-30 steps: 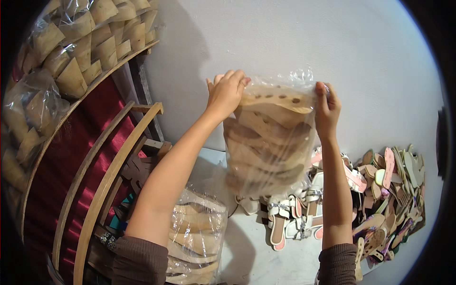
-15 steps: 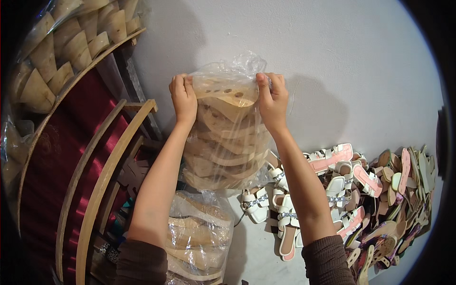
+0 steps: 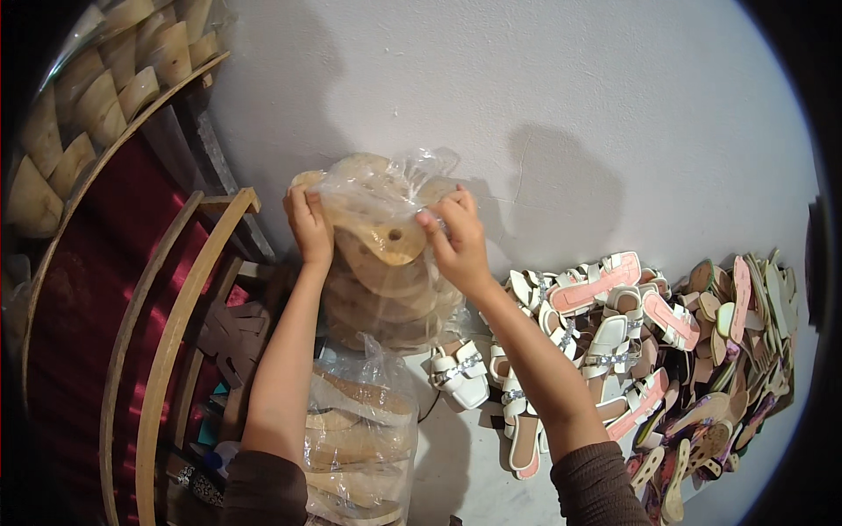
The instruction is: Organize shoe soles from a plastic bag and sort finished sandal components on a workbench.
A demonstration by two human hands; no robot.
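The clear plastic bag of curved tan soles [image 3: 393,285] is upright near the far edge of the white table [image 3: 491,491]; I cannot tell if it rests there. The left hand [image 3: 309,226] clasps its upper left side, fingers curled; the right hand [image 3: 458,235] pinches the plastic at upper right. A second bag [image 3: 361,438] lies nearer, along the left edge; white sandals [image 3: 611,333] crowd the far edge, loose insoles [image 3: 721,394] the far right corner.

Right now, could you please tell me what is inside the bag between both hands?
Stacked, curved tan pieces show through the clear bag, one with a dark hole. Whatever lies deeper is covered by them.
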